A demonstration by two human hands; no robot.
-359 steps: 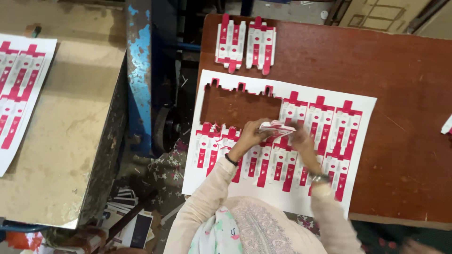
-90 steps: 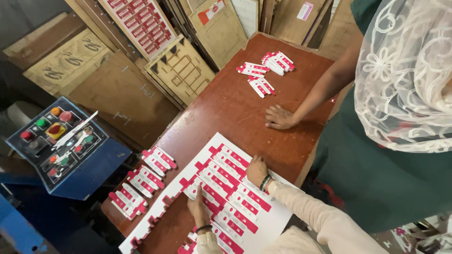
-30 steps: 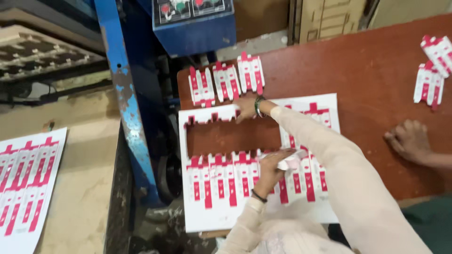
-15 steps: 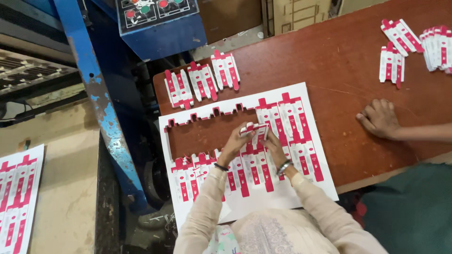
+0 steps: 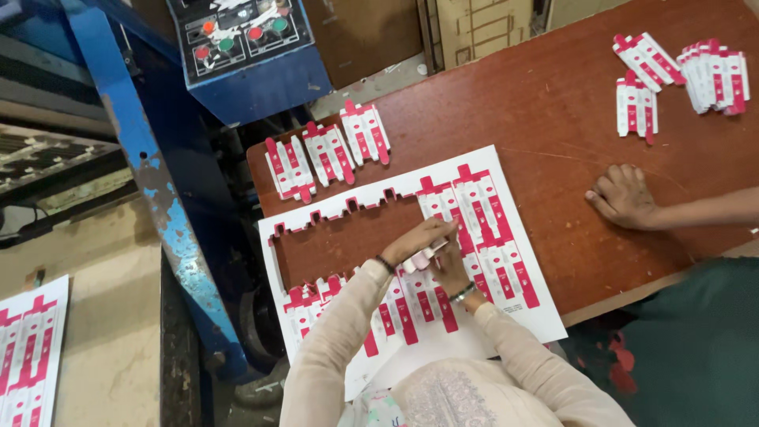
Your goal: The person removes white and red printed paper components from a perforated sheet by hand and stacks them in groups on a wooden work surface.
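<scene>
Both the left hand (image 5: pixel 419 239) and right hand (image 5: pixel 449 267) pinch a red-and-white carton blank (image 5: pixel 424 255) (flat, die-cut).

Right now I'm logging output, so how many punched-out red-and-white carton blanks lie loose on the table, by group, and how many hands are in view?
Loose blanks beside the sheet, near the control box: 3
Loose blanks or stacks at the far corner: 3
Hands: 3, the left hand, right hand and a co-worker's hand
Total: 9
</scene>
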